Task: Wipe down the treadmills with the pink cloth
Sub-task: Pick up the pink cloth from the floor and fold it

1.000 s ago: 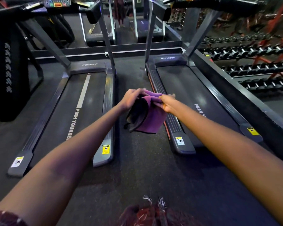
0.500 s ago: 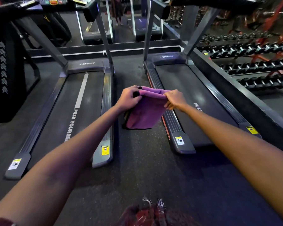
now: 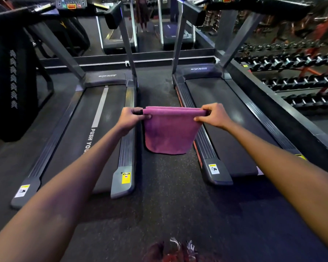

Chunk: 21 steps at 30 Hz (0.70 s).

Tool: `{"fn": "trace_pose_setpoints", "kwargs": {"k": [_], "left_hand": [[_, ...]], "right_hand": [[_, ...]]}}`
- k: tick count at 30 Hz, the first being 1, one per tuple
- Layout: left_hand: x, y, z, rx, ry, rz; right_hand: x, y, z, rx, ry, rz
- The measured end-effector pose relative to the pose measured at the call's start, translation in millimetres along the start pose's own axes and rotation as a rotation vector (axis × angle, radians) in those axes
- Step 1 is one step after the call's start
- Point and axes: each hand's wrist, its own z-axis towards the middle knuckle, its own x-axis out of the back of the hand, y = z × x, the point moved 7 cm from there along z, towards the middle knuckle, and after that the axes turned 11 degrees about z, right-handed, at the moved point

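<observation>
A pink cloth point(image 3: 171, 132) hangs folded and stretched flat in the air over the floor strip between two treadmills. My left hand point(image 3: 131, 118) pinches its upper left corner. My right hand point(image 3: 212, 115) pinches its upper right corner. The left treadmill point(image 3: 80, 133) has a dark belt with a white stripe and the words "PUSH YOU". The right treadmill point(image 3: 222, 118) lies beside the cloth, its left side rail partly hidden behind the cloth.
A mirror wall point(image 3: 146, 25) stands behind the treadmills and reflects a person. Dumbbell racks point(image 3: 301, 80) fill the right side behind a low dark ledge point(image 3: 284, 110). A black machine point(image 3: 8, 82) stands at the left. Speckled rubber floor point(image 3: 169, 195) runs between the treadmills.
The cloth was bunched between my hands close together. My hands have moved apart, and the cloth now hangs spread flat between them.
</observation>
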Motion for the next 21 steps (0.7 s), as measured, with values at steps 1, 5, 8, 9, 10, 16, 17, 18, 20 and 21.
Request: {"fn": "trace_pose_setpoints", "kwargs": {"k": [1,5,8,9,10,16,17,18,20,21], "left_hand": [[2,-2,0,0.018,0.013,-0.035],[9,-19,0,0.09,0.066,-0.175],[7,-21,0,0.143,0.08,-0.293],[5,-20,2,0.154,0.078,-0.32],[3,-19,3,0.172,0.076,-0.359],[8,-28,14,0.135,0.215,0.059],[5,-14,15,0.035,0.241,0.2],[-4,5,15,-0.094,0.235,0.3],[-30,41,14,-0.288,0.135,0.38],[-44,56,13,-0.333,0.062,0.389]], "right_hand": [[1,-1,3,-0.01,-0.001,0.031],[0,2,11,-0.082,0.001,0.267],[1,3,12,-0.157,0.046,0.49],[2,2,13,-0.178,0.069,0.549],[2,0,14,-0.197,0.098,0.605],[-12,-23,22,-0.237,0.151,0.825],[-15,-29,24,-0.234,0.144,0.824],[-17,-34,26,-0.231,0.141,0.817],[-22,-42,30,-0.223,0.142,0.795],[-23,-46,31,-0.218,0.14,0.78]]}}
